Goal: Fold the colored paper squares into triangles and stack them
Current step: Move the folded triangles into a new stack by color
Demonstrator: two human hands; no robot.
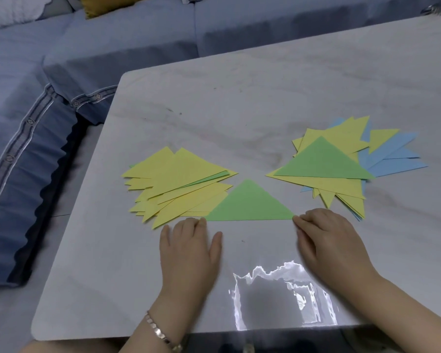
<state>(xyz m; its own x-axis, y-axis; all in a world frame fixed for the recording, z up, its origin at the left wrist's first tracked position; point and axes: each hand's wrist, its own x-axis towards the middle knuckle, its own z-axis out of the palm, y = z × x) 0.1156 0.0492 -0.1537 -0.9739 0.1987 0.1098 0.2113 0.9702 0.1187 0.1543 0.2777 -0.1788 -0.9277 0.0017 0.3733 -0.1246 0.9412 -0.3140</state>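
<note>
**While both hands hold its corners: green triangle, with paper piles, on marble table**

Where items overlap, the entry says so.

1. Sofa point(61, 59): blue-grey, buttoned trim, runs along the far and left sides of the table.
2. Table point(239, 98): pale marble-look top with rounded corners and glare on its near edge.
3. Right pile point(382, 159): folded triangles fanned loosely, blue at the bottom, yellow above, one green top sheet point(321, 161).
4. Left pile point(173, 184): folded triangles, nearly all yellow, with a green edge showing between layers. It is fanned and untidy.
5. Triangle point(250, 205): green, flat on the table between the piles, long edge towards the person, apex away. Its left corner overlaps the left pile.
6. Right hand point(329, 240): fingers bent, tips at the triangle's right corner. Blurred, so I cannot tell whether it pinches or presses.
7. Left hand point(191, 248): palm down, fingers spread flat, index tip on the triangle's left corner.
8. Bracelet point(161, 332): metal links, on the left wrist.
</note>
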